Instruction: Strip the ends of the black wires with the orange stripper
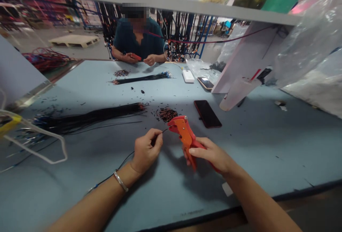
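Observation:
My left hand (146, 149) is closed around a thin black wire (126, 158), whose short end sticks out towards the tool while the rest trails back under my wrist. My right hand (207, 153) grips a red and orange wire stripper (184, 131) by its handles. The stripper's head is just right of the wire's tip, close to it; whether they touch I cannot tell. Behind the tool head lies a pile of small dark and copper-coloured scraps (167, 114). A long bundle of black wires (96, 117) rests on the table to the left.
A dark phone (207, 113) lies right of the scraps, with another phone (205, 83) and a white box (188, 76) farther back. Across the table (256, 136) sits a person (139, 40) near a second wire bundle (144, 78). A white hanger (62, 146) is at left, a shelf (171, 6) overhead.

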Motion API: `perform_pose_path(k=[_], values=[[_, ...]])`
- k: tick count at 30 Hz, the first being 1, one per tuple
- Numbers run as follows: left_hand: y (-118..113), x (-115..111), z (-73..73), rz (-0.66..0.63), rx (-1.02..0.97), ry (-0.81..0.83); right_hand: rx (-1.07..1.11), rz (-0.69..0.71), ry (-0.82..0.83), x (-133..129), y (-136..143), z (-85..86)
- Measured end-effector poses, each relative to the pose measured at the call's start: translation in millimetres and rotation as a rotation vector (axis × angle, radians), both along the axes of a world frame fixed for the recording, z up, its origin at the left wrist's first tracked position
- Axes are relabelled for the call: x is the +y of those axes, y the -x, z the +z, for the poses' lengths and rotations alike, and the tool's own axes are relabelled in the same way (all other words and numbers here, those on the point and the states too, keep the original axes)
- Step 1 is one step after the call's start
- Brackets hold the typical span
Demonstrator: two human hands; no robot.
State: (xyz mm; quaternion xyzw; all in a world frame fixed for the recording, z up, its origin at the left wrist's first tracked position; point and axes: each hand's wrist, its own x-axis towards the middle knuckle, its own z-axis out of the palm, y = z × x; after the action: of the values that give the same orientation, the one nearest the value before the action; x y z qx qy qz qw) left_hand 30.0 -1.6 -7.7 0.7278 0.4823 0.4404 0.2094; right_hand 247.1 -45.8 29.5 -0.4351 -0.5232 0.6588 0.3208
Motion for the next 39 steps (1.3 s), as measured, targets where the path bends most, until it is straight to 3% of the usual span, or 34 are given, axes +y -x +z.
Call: perform_pose_path(k=[3, 8, 39], values=[[2, 3, 4.0, -0.053, -0.152, 0.148, 0.212, 0.036, 0.118, 0, -2, -6.6], [3, 8, 5.3, -0.112, -0.348, 0.315, 0.3, 0.078, 0.155, 0, 0, -11.7], [4, 6, 5.4, -0.226, -0.428, 0.4, 0.208, 0.107, 0.107, 5, -1, -21.7]])
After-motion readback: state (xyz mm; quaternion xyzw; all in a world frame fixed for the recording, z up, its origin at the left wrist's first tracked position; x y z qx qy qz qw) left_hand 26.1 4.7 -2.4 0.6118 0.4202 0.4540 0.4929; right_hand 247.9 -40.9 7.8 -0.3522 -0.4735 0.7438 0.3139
